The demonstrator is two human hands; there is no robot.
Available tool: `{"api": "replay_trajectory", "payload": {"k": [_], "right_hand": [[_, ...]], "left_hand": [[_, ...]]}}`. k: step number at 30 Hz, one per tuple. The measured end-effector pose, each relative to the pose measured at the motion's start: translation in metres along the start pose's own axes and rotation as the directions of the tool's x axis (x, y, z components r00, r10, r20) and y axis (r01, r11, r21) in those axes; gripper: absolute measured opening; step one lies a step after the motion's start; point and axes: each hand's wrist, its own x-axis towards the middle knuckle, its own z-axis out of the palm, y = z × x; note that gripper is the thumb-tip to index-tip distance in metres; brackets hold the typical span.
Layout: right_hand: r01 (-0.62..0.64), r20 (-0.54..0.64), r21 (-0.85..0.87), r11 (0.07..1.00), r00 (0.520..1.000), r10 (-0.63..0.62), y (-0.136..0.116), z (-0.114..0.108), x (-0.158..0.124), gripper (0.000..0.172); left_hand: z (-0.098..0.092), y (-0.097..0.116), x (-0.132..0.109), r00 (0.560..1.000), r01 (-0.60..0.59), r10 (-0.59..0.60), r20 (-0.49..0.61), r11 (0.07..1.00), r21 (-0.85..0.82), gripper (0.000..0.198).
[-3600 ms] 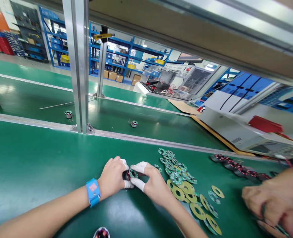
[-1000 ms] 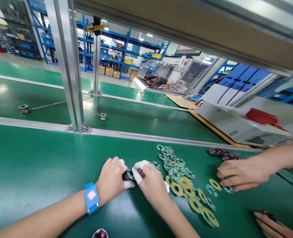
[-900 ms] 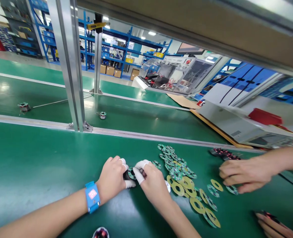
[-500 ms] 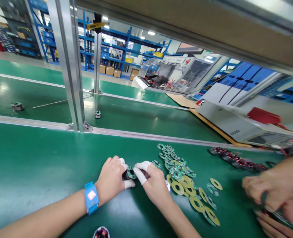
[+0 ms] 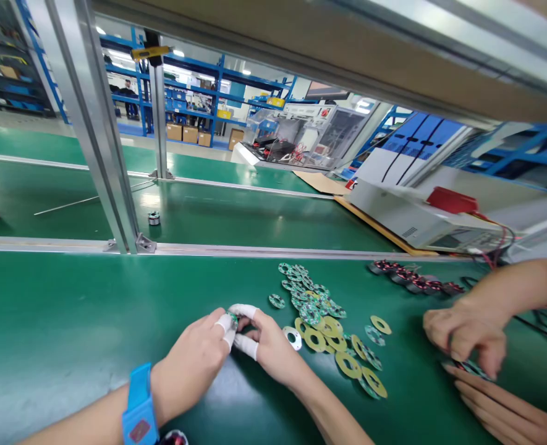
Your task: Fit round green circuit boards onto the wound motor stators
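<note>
My left hand (image 5: 196, 358), with white finger cots and a blue wrist strap (image 5: 139, 408), is closed on a small motor stator with a green circuit board ring (image 5: 233, 317) on top. From the other side my right hand (image 5: 273, 346), also in white finger cots, grips the same stator. Fingers hide most of it. To the right lies a pile of green circuit board rings (image 5: 310, 312), with yellow rings (image 5: 314, 339) at its near side. A white ring (image 5: 292, 338) lies close to my right hand. Part of another wound stator (image 5: 175, 437) shows at the bottom edge.
At the right a co-worker's hands (image 5: 472, 340) hold a similar part. Behind them stands a row of copper-wound stators (image 5: 415, 278). A metal post (image 5: 92, 123) rises at the left, and a small stator (image 5: 154, 218) sits beyond the rail. A grey instrument (image 5: 394, 204) stands at the back right.
My view has swung to the right, so things appear further left. Both hands have turned around the stator, and its board ring is now more covered by my fingers.
</note>
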Motion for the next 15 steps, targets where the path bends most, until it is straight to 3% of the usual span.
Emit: {"api": "replay_trajectory", "payload": {"k": [6,15], "right_hand": [[0.038,-0.047,-0.080,0.996,0.998,-0.042,-0.004,0.003,-0.003,0.033],[-0.005,-0.111,-0.122,0.992,0.994,-0.008,0.000,0.012,-0.002,0.034]], "left_hand": [[-0.002,-0.011,-0.005,0.998,0.047,-0.052,-0.032,0.987,-0.151,0.028],[0.008,-0.014,-0.010,0.968,-0.175,0.163,-0.192,0.984,-0.043,0.029]]}}
